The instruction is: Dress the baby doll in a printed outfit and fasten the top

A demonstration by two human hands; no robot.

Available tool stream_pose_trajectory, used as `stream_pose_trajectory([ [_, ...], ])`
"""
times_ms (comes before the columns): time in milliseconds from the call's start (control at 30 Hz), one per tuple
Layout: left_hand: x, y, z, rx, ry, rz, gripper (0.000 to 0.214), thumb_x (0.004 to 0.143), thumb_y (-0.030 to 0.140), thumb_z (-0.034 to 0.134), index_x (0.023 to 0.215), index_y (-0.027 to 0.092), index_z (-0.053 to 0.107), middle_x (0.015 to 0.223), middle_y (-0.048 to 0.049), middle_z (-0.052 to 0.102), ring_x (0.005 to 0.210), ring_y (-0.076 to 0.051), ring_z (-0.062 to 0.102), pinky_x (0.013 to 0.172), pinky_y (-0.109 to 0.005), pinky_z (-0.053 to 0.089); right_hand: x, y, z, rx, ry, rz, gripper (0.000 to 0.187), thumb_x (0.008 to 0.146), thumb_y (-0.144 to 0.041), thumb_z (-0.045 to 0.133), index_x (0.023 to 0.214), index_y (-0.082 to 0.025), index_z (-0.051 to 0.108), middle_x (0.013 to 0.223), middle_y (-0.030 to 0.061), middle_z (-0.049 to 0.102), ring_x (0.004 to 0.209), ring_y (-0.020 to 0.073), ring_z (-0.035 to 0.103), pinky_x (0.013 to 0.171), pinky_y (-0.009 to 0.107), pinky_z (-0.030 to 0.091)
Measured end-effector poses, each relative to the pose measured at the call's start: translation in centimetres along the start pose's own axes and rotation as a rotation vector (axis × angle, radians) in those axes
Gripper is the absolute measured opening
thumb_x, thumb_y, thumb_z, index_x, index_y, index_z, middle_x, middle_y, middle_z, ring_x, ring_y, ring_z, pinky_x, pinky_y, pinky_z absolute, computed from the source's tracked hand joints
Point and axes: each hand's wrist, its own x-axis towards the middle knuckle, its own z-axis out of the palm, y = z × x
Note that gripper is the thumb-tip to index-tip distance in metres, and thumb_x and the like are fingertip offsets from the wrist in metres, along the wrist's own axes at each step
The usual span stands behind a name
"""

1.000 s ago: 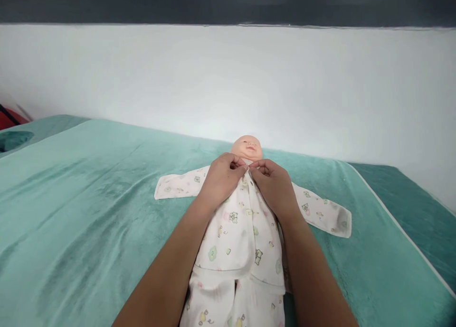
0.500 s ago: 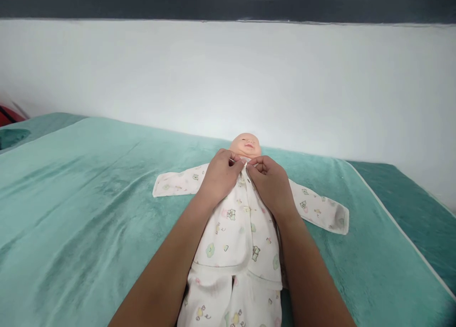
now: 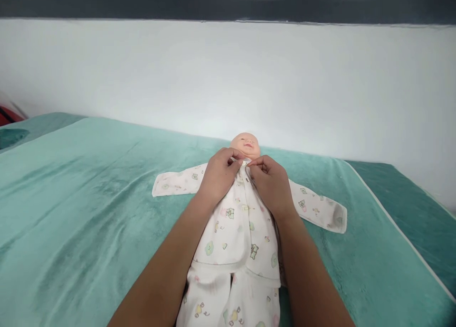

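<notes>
A baby doll [image 3: 245, 144] lies on its back, its head at the far end toward the wall. It wears a white printed baby shirt [image 3: 231, 232] with long sleeves stretched out to both sides, and matching pants [image 3: 213, 298]. At the neckline, my left hand [image 3: 223, 172] pinches the shirt's collar edge between thumb and fingers. Just to its right, my right hand [image 3: 269, 180] pinches the other side of the collar. Between the fingertips a small bit of the collar shows; any fastener there is too small to make out. The front edges overlap down the chest.
A light green plush blanket [image 3: 89, 213] with some wrinkles covers the surface under the doll. Darker green cloth [image 3: 402, 189] shows at the right. Behind stands a white wall [image 3: 228, 80] with a dark band on top. Something red [image 3: 9, 116] is at the far left.
Both hands stay at the collar, with the fingertips shifted slightly and a little more collar showing between them. The shirt's lower part and right sleeve have moved slightly left.
</notes>
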Motion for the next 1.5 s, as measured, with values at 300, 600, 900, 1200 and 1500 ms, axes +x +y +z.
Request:
stream_pose_trajectory([
  [300, 0.1, 0.0, 0.0, -0.028, 0.009, -0.078, 0.011, 0.085, 0.027, 0.062, 0.091, 0.021, 0.07, 0.093, -0.001, 0.071, 0.078, -0.014, 0.06, 0.073, -0.027, 0.044, -0.2, -0.2, 0.1, 0.019, -0.014, -0.002, 0.012, 0.077, -0.023, 0.056, 0.068, -0.02, 0.063, 0.058, -0.006, 0.054, 0.058, 0.0113, 0.044, 0.058, 0.026, 0.033],
  [600, -2.0, 0.4, -1.1, -0.123, 0.015, -0.151, 0.021, 0.088, 0.039, 0.061, 0.081, 0.02, 0.065, 0.074, 0.0033, 0.059, 0.07, -0.012, 0.051, 0.066, -0.026, 0.038, -0.5, -1.6, -2.3, -0.106, -0.175, 0.027, 0.026, 0.088, -0.043, 0.058, 0.072, -0.023, 0.053, 0.061, -0.0063, 0.051, 0.057, 0.0108, 0.042, 0.055, 0.026, 0.034],
  [900, -4.1, 0.2, -2.4, -0.057, -0.131, -0.044, 0.015, 0.088, 0.033, 0.062, 0.081, 0.021, 0.067, 0.08, 0.0014, 0.057, 0.075, -0.013, 0.049, 0.069, -0.027, 0.038, -2.5, -4.1, -3.2, -0.463, -0.405, 0.028, 0.033, 0.081, -0.047, 0.065, 0.066, -0.023, 0.05, 0.062, -0.0031, 0.055, 0.053, 0.0118, 0.04, 0.045, 0.028, 0.026],
  [1200, -3.8, -0.4, -2.7, -0.112, -0.237, -0.002, 0.012, 0.086, 0.035, 0.066, 0.089, 0.024, 0.069, 0.088, 0.0015, 0.056, 0.074, -0.012, 0.043, 0.068, -0.027, 0.036, -3.0, -2.6, -3.2, -0.058, -0.37, 0.132, 0.026, 0.088, -0.042, 0.058, 0.073, -0.022, 0.055, 0.062, -0.0039, 0.055, 0.055, 0.0113, 0.047, 0.05, 0.025, 0.034],
  [1500, -4.0, -0.3, -2.7, -0.13, -0.236, 0.026, 0.012, 0.087, 0.033, 0.063, 0.085, 0.022, 0.066, 0.089, 0.001, 0.059, 0.075, -0.013, 0.046, 0.071, -0.028, 0.038, -4.8, -0.3, -1.4, 0.336, -0.169, 0.19, 0.025, 0.077, -0.041, 0.075, 0.089, -0.02, 0.066, 0.07, -0.0051, 0.052, 0.06, 0.0086, 0.043, 0.053, 0.021, 0.034],
])
